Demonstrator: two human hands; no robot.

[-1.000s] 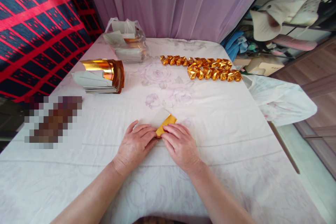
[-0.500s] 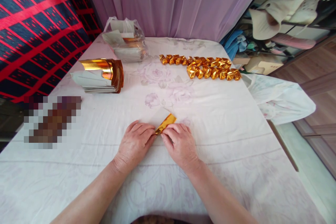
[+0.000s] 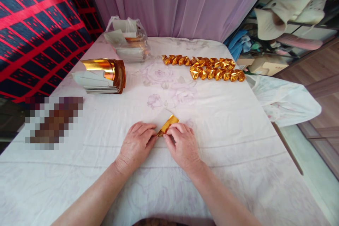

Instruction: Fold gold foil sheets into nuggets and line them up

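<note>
Gold foil sheet half-folded between two hands on the table

Both hands pinch one gold foil sheet [image 3: 168,125] near the front middle of the white flowered tablecloth [image 3: 225,120]: the left hand [image 3: 136,144] closes its fingertips on the near end, the right hand [image 3: 182,144] presses its fingertips on the fold beside it, and a pale flap sticks out behind. Judging by the layout, this piece is only partly shaped. Two rows of finished gold pieces [image 3: 209,69] lie far back on the right; a thick stack of unfolded foil sheets [image 3: 104,77] and a plastic bag of more sheets [image 3: 128,42] wait far left, so much appears left.
</note>
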